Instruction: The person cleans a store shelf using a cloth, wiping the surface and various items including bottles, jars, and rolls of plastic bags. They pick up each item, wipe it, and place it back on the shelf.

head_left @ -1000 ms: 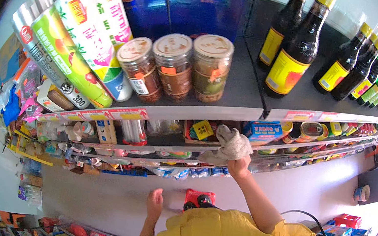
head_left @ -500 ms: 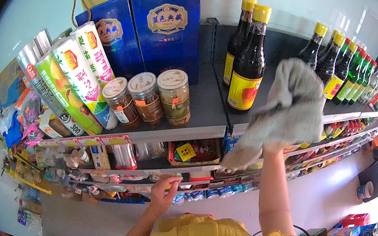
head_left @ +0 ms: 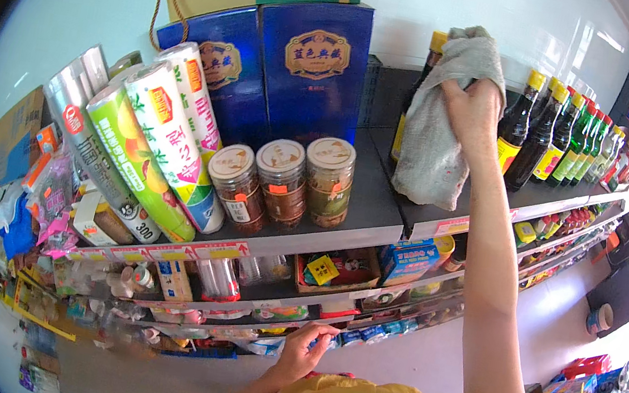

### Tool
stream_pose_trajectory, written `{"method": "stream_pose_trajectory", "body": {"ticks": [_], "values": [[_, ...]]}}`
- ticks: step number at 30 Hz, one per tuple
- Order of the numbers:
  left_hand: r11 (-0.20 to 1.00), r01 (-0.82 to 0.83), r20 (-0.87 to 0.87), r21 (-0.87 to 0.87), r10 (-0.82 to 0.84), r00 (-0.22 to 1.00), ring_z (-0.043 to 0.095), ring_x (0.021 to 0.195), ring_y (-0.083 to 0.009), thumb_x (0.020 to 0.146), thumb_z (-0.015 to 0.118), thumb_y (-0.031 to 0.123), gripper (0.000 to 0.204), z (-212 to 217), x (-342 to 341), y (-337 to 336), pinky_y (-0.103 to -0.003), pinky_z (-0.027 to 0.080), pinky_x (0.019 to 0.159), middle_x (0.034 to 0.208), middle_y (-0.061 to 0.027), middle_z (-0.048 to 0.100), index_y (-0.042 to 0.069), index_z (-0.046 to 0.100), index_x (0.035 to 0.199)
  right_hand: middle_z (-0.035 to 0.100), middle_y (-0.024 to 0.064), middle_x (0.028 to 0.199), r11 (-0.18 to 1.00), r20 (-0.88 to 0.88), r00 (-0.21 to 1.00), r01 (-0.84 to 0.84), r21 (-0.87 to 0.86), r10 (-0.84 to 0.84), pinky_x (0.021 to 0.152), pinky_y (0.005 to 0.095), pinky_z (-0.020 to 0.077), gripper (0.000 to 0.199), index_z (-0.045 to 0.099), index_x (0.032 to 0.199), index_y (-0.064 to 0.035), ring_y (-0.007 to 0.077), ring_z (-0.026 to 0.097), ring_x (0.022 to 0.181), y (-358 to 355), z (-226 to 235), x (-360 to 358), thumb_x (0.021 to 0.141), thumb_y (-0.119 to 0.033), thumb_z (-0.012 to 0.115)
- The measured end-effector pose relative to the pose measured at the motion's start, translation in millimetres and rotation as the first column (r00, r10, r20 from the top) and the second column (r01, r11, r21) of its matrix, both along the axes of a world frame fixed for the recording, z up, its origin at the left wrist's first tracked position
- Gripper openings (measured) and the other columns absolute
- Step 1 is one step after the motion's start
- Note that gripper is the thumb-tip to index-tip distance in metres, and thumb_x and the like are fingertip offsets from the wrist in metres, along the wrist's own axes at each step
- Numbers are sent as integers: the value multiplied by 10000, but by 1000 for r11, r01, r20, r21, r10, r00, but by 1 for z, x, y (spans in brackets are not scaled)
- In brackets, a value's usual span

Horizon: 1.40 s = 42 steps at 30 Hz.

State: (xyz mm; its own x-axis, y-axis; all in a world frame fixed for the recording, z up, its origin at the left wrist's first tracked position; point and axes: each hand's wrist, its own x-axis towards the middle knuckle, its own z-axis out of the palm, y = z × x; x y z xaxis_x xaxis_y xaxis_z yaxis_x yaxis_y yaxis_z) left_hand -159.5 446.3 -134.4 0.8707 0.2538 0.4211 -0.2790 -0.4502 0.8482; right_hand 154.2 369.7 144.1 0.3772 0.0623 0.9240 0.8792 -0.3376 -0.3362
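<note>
One cloth, clamped in the right hand beside a bottle, two o'clock.
Likely soft and light, best gripped mid-fold; the left hand, well apart, is held empty at six o'clock.

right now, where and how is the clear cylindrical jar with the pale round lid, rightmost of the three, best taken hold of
Probably around the body, just below the lid, from the front right: the rightmost jar stands upright, with dark shelf showing at its right and the brown middle jar close at its left.
</note>
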Motion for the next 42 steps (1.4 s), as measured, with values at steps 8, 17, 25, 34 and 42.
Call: {"method": "stream_pose_trajectory", "body": {"ticks": [8,17,25,34,42], "values": [[1000,-23,60,-6,23,998,598,752,-189,826,522,7,118,12,1,-3,-268,465,635,855,-99,606,6,582,927,631,185,876,997,-174,983,-61,-50,52,765,342,465,395,638,881,25,293,608,841,-2,2,0,631,-276,696],[995,-9,165,98,-7,986,592,729,-196,822,516,8,113,33,14,-13,-273,465,624,856,-90,606,18,591,906,622,111,919,945,-136,950,-250,212,282,773,300,447,314,603,918,31,209,586,847,-31,-12,-13,671,-141,692],[973,201,326,-115,-154,933,361,1173,-206,813,553,85,492,95,61,-20,-346,365,916,1312,-93,306,56,357,1263,613,66,893,795,37,906,-389,466,422,729,249,453,251,592,955,14,133,568,786,-99,23,-97,713,-34,643],[380,484,229,-789,-549,804,499,1040,-147,566,759,136,794,96,75,-57,-267,347,945,1156,-41,506,48,406,1271,573,68,950,509,-19,698,-504,698,716,731,253,463,332,502,1099,-12,125,555,813,-131,-44,-112,794,-119,574],[805,319,232,-500,-230,945,474,1076,-152,585,782,233,837,106,58,-66,-270,347,934,1188,-90,504,39,383,1295,529,47,1017,726,-247,739,-439,529,627,806,274,438,424,433,1169,-23,129,521,908,-116,-73,-150,800,-192,558]]}}
